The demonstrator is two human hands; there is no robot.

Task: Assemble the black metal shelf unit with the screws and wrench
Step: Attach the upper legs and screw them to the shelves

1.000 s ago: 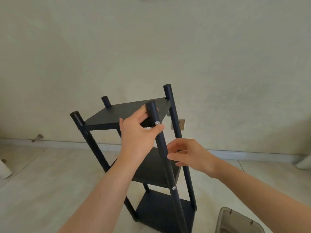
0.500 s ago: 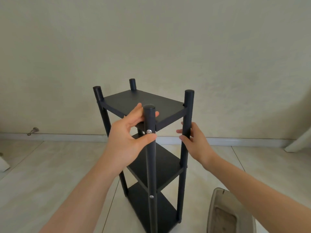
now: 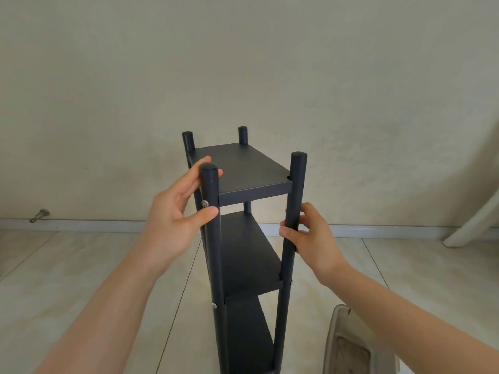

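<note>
**Black shelf unit held upright on a tiled floor by two hands**

A black metal shelf unit (image 3: 251,168) is seen from above, standing on a pale tiled floor (image 3: 81,279) in the middle of the view, in front of a plain cream wall (image 3: 243,63). Its long axis runs straight up and down. One narrow end is turned toward the viewer, so the three shelves stretch away toward the wall. Four round posts rise a little above the top shelf.

The front left post (image 3: 214,252) is held near its top by the left hand (image 3: 172,222): the thumb is pressed on the front of the post and the fingers are curled behind it. A silver screw (image 3: 205,203) sits just above the thumb, where the top shelf meets the post. The front right post (image 3: 295,190) is gripped lower down by the right hand (image 3: 316,238), whose fingers are wrapped round it between the top and middle shelves.

A grey bin (image 3: 333,333) is partly seen at the lower right, near the unit's foot. A small metal doorstop (image 3: 40,215) is fixed by the skirting board at far left.

Compared with half a second ago, the unit is turned: one corner post faced the viewer then, and now the narrow end is squared up. A second ago it leaned; now it is upright. The right hand was on the same post half a second ago, and its grip on it now sits lower.
</note>
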